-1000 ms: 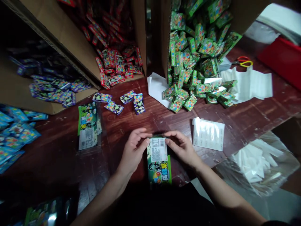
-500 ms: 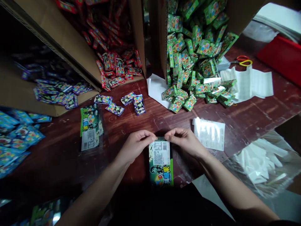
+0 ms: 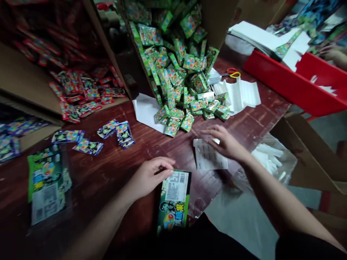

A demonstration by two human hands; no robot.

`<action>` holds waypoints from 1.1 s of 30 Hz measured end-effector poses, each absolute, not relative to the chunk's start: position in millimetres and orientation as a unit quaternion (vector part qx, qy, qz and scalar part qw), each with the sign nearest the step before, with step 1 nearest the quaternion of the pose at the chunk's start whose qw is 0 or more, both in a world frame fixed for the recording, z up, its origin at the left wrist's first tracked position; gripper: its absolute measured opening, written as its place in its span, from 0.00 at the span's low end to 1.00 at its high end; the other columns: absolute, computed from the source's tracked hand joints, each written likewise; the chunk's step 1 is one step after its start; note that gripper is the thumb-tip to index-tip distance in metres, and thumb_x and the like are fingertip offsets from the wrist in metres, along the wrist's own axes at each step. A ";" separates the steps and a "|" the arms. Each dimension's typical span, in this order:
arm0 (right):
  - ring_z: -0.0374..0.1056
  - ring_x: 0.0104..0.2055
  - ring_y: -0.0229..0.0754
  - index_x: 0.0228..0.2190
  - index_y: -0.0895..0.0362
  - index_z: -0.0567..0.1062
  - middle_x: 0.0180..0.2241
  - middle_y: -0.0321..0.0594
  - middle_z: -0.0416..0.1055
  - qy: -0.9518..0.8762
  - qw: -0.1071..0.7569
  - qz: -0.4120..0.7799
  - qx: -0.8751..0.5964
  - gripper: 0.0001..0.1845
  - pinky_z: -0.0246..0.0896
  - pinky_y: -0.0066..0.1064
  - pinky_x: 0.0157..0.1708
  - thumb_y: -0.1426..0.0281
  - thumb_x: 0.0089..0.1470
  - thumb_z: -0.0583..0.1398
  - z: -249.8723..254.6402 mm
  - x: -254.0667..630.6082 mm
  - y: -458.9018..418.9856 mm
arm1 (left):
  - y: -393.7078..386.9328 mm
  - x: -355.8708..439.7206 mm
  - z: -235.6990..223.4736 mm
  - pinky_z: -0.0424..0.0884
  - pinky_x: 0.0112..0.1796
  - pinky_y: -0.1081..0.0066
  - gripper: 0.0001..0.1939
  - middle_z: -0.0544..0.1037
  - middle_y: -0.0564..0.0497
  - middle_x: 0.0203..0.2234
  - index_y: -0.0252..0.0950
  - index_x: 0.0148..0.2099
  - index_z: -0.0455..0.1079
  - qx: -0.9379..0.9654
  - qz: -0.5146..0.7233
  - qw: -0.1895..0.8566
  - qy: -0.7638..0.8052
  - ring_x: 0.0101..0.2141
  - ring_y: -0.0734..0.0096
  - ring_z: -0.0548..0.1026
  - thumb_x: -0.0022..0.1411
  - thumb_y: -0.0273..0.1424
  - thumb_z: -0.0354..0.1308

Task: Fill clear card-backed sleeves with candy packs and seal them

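In the head view, a flat green printed packet (image 3: 168,209) with a white barcode label lies before me at the table's front edge. My left hand (image 3: 153,176) holds its upper left corner, thumb and fingers closed together there. To the right is a clear sheet of stickers (image 3: 207,157) with rows of small marks. Over this sheet's upper right part hovers my right hand (image 3: 225,142), fingers stretched out and a little blurred; touch cannot be made out. At the left lies another green packet (image 3: 45,202) in a clear bag, label side up.
Several purple sachets (image 3: 88,147) lie behind the packets. Cardboard boxes hold red packs (image 3: 89,90) and green packs (image 3: 173,72), the green ones spilling out. Scissors (image 3: 233,73), white paper strips (image 3: 244,95), a red bin (image 3: 282,77) and a bag of scraps (image 3: 271,162) are right. Another person's hand (image 3: 334,54) shows far right.
My right hand has left the packet's top edge and moved right to the sticker sheet. My left hand has stayed at the packet's corner. The view has swung right.
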State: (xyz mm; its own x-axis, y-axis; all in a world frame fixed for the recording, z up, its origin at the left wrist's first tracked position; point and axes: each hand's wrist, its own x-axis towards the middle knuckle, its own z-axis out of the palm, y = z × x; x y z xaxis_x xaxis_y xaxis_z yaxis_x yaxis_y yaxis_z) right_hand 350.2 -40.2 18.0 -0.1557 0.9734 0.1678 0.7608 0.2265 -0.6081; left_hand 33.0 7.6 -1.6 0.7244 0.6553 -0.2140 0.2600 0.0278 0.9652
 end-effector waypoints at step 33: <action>0.70 0.35 0.37 0.51 0.55 0.69 0.33 0.34 0.74 -0.486 0.258 0.712 -0.437 0.27 0.66 0.30 0.36 0.63 0.52 0.68 35.7 277.2 -43.2 | -34.7 42.5 1.8 0.67 0.34 0.75 0.13 0.70 0.54 0.35 0.39 0.47 0.64 0.617 0.165 0.698 0.324 0.35 0.72 0.71 0.60 0.28 0.60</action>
State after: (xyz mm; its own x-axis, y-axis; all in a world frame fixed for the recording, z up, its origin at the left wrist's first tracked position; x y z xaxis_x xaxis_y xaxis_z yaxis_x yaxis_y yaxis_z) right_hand 277.2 -43.2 35.7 -0.4845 0.7920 -0.3715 0.0572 -0.3951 -0.9169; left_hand 42.5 -34.7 1.8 0.7357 0.6299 -0.2490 0.1691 0.1852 0.9680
